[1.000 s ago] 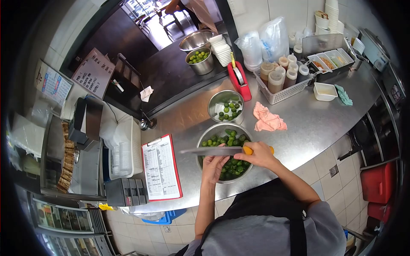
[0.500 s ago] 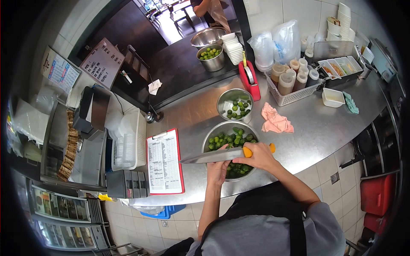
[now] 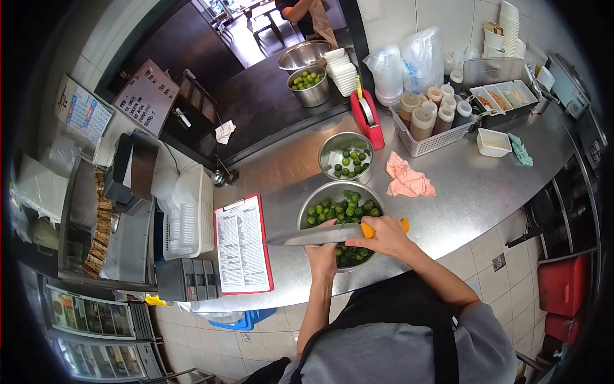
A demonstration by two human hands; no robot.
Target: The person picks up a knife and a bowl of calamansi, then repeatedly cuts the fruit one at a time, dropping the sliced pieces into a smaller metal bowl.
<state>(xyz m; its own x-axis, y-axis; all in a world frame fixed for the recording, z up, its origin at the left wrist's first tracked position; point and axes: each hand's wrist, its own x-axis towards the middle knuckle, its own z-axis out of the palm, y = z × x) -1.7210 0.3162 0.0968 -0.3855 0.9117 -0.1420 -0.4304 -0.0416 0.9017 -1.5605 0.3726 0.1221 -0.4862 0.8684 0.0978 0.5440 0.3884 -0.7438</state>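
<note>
Our right hand is clamped on the orange handle of a knife, whose long blade lies nearly level and points out to our left. Just under that blade sits our left hand, fingers curled over the near side of the large bowl – we cannot tell whether they hold anything. The two hands are close together, the blade passing above the left one. Small green limes fill the large bowl, which stands on the steel counter right in front of us. Just behind it stands a small bowl holding a few more limes. A pink cloth lies crumpled to the right of both bowls, a red clipboard lies flat to the left, and a red tape dispenser and a white basket of sauce bottles stand farther back.
</note>
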